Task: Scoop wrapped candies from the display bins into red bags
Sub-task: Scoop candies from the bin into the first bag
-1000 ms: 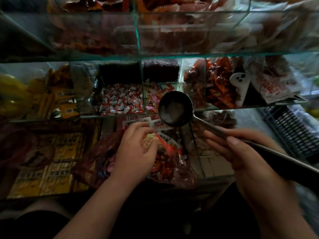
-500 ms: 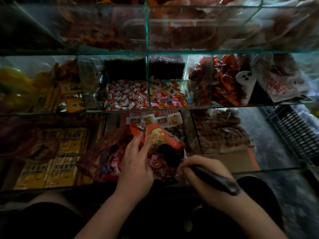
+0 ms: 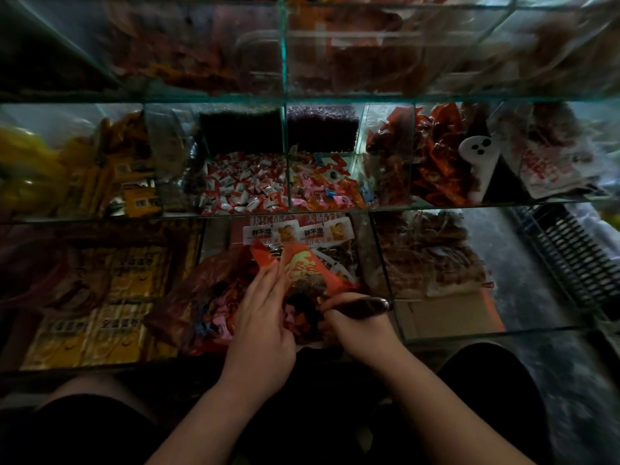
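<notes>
as i crouch at the glass display case (image 3: 385,209), the small red bag (image 3: 310,268) sits between my two hands, just beyond my knuckles, its mouth turned up and slightly toward me over the lower middle compartment. my left hand (image 3: 265,317) lies along the bag's left lip with its fingers (image 3: 268,275) stretched nearly straight against the red film; the thumb is tucked out of sight, so i cannot tell whether it pinches the rim or only props it open. my right hand (image 3: 360,325) is clenched round the dark handle of the scoop (image 3: 369,304). that handle runs almost level, its butt end poking out to the right of my fist and its bowl end pointing left into the bag's mouth, where the gloom hides it. the wrapped candies (image 3: 322,191) wait in the bins one shelf up, straight ahead of the bag, with red-and-white sweets (image 3: 245,187) in the bin just to their left. a larger red bag (image 3: 204,297), already holding sweets, slumps beside my left wrist. by my reckoning the scoop is emptying its load; the next trip would draw it back out rightward along its own line, then up and forward, the right hand being the nearer to the bins.
</notes>
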{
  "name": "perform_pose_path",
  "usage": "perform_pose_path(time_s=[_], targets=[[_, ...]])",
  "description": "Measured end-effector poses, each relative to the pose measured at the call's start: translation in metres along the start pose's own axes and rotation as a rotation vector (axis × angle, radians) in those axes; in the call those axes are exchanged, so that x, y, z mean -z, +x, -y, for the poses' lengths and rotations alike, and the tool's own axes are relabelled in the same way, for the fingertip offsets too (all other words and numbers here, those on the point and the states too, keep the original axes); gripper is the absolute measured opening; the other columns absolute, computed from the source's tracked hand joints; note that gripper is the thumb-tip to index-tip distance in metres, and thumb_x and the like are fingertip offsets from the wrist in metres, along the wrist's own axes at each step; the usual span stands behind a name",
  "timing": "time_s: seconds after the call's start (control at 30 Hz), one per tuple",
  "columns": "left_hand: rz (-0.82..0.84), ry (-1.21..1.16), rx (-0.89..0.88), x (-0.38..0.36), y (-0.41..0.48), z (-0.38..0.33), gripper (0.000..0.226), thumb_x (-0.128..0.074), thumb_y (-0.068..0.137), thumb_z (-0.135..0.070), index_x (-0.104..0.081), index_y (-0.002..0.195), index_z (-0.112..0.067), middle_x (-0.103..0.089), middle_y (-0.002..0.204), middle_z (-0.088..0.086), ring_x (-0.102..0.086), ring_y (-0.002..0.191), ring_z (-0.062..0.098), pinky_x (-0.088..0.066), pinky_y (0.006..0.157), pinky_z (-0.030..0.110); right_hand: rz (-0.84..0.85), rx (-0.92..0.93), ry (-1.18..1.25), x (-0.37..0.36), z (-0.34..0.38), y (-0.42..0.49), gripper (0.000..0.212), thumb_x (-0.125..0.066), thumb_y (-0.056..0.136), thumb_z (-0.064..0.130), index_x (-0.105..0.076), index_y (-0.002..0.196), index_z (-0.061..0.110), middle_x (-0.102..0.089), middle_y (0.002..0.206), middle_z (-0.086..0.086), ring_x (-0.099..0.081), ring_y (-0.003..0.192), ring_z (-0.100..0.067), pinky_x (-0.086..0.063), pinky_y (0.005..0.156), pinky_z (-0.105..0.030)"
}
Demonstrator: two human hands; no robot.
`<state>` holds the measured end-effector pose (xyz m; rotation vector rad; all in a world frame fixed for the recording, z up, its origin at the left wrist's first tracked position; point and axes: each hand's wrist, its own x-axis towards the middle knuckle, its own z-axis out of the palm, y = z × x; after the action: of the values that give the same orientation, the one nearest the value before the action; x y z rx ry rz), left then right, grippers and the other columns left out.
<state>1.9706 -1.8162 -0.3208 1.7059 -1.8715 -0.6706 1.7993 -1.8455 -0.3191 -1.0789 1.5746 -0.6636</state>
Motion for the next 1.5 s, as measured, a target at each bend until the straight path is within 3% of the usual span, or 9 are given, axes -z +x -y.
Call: perform_pose_path(time_s=[0.13, 0.33, 0.5, 0.7, 0.83, 1.0, 1.23, 1.37, 1.5], targets=[[-0.011, -0.015, -0.005, 0.003, -0.001, 0.002, 0.090, -0.055, 0.090, 0.001, -0.014, 0.163, -0.030, -0.004, 0.166, -0.026, 0.008, 0.150, -0.008, -0.002, 0.121, 0.024, -0.094, -0.136, 0.352, 0.005, -0.002, -0.009, 0.019, -0.062, 0.090, 0.004, -0.075, 0.082, 0.014, -0.078, 0.077, -0.016, -0.078, 0.073, -0.032, -0.062, 0.061, -0.035], [0.001, -0.007, -0.015, 0.004, -0.002, 0.003, 0.090, -0.055, 0.090, 0.000, -0.013, 0.163, -0.029, -0.006, 0.167, -0.023, 0.007, 0.151, -0.007, -0.002, 0.122, 0.023, -0.181, -0.163, 0.530, 0.027, -0.002, -0.020, 0.013, -0.060, 0.097, 0.012, -0.070, 0.101, 0.005, -0.078, 0.080, -0.020, -0.078, 0.074, -0.035, -0.061, 0.056, -0.032], [0.009, -0.022, -0.013, 0.000, -0.001, -0.001, 0.093, -0.056, 0.087, 0.003, -0.014, 0.163, -0.029, -0.006, 0.166, -0.024, 0.009, 0.150, -0.009, 0.002, 0.118, 0.014, -0.062, -0.155, 0.433, 0.016, 0.003, -0.025, 0.008, -0.064, 0.098, 0.012, -0.070, 0.099, 0.007, -0.078, 0.078, -0.015, -0.078, 0.071, -0.030, -0.061, 0.054, -0.031], [0.010, -0.050, 0.002, 0.003, -0.003, 0.001, 0.096, -0.057, 0.085, 0.003, -0.013, 0.163, -0.032, -0.006, 0.166, -0.026, 0.007, 0.150, -0.008, -0.002, 0.121, 0.022, -0.073, -0.158, 0.552, 0.039, 0.005, -0.028, 0.011, -0.059, 0.097, 0.004, -0.068, 0.102, 0.000, -0.076, 0.072, -0.018, -0.071, 0.050, -0.023, -0.052, 0.039, -0.024], [0.020, -0.058, 0.006, 0.005, -0.003, 0.003, 0.096, -0.059, 0.086, 0.001, -0.013, 0.163, -0.033, -0.005, 0.165, -0.028, 0.007, 0.150, -0.009, -0.004, 0.122, 0.026, -0.054, -0.144, 0.627, 0.052, 0.004, -0.037, 0.011, -0.057, 0.098, 0.004, -0.068, 0.096, 0.002, -0.076, 0.079, -0.023, -0.073, 0.054, -0.025, -0.053, 0.040, -0.023], [-0.034, -0.036, -0.030, 0.006, -0.006, -0.005, 0.081, -0.063, 0.097, -0.032, -0.014, 0.162, -0.036, -0.003, 0.164, -0.032, 0.006, 0.151, -0.006, -0.003, 0.119, 0.023, -0.086, -0.118, 0.686, 0.065, 0.013, -0.053, 0.012, -0.059, 0.096, 0.007, -0.071, 0.096, 0.003, -0.075, 0.079, -0.027, -0.075, 0.059, -0.028, -0.055, 0.042, -0.026], [-0.001, 0.091, -0.077, -0.003, 0.005, -0.016, 0.072, -0.031, 0.101, -0.064, -0.018, 0.162, -0.029, -0.004, 0.168, -0.023, 0.011, 0.152, -0.004, -0.005, 0.126, 0.036, -0.125, -0.086, 0.730, 0.088, 0.037, -0.075, 0.011, -0.058, 0.095, 0.011, -0.067, 0.099, 0.006, -0.076, 0.078, -0.022, -0.076, 0.060, -0.027, -0.053, 0.040, -0.022], [-0.010, 0.124, -0.093, -0.005, 0.011, -0.025, 0.069, -0.020, 0.102, -0.065, -0.025, 0.161, -0.029, -0.010, 0.166, -0.022, 0.012, 0.151, -0.004, 0.006, 0.126, 0.038, -0.127, -0.046, 0.723, 0.092, 0.046, -0.086, 0.012, -0.057, 0.095, 0.009, -0.068, 0.099, 0.006, -0.076, 0.074, -0.018, -0.075, 0.058, -0.025, -0.052, 0.038, -0.021], [-0.066, 0.153, -0.160, -0.002, 0.014, -0.035, 0.062, -0.025, 0.106, -0.054, -0.032, 0.159, -0.023, -0.016, 0.166, -0.016, 0.006, 0.154, 0.000, 0.012, 0.125, 0.035, -0.111, 0.000, 0.727, 0.091, 0.053, -0.091, 0.016, -0.054, 0.095, 0.005, -0.068, 0.102, 0.005, -0.076, 0.074, -0.016, -0.074, 0.055, -0.022, -0.050, 0.037, -0.020]])
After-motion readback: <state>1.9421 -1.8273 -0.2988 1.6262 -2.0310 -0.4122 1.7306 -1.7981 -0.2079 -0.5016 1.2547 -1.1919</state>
